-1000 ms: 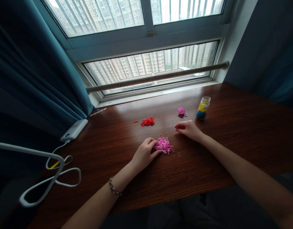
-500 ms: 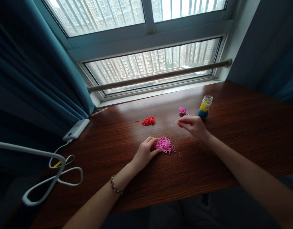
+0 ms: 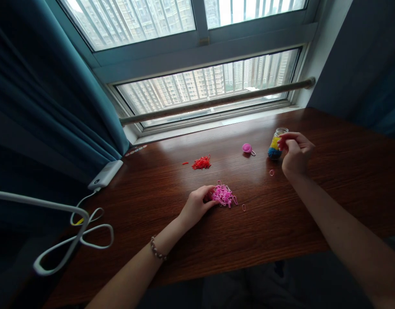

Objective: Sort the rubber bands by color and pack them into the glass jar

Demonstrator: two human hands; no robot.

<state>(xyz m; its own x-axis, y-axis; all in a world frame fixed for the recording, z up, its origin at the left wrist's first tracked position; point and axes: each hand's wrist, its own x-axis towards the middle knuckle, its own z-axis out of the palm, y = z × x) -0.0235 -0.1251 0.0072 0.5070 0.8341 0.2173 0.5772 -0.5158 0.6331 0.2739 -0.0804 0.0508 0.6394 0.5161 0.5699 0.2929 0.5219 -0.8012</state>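
Observation:
My left hand (image 3: 197, 204) rests on the table, its thumb and fingers apart and cupped against the left side of a pile of pink rubber bands (image 3: 223, 195). My right hand (image 3: 296, 152) is raised at the right of a glass jar (image 3: 274, 146), fingertips pinched together close to its upper part. Anything in that pinch is too small to make out. The jar stands upright without a lid, with blue and yellow contents. One loose pink band (image 3: 271, 172) lies in front of the jar, and a pale loose band (image 3: 244, 207) lies right of the pile.
A pile of red rubber bands (image 3: 202, 162) lies farther back, with a red stick-like piece (image 3: 185, 163) beside it. A pink round scoop-like thing (image 3: 247, 148) sits left of the jar. At the left are a white power strip (image 3: 105, 175) and its looped cable (image 3: 97, 246).
My right hand has moved right from in front of the pink scoop-like thing to beside the jar. A loose pink band in front of the jar now shows. My left hand stays at the pile.

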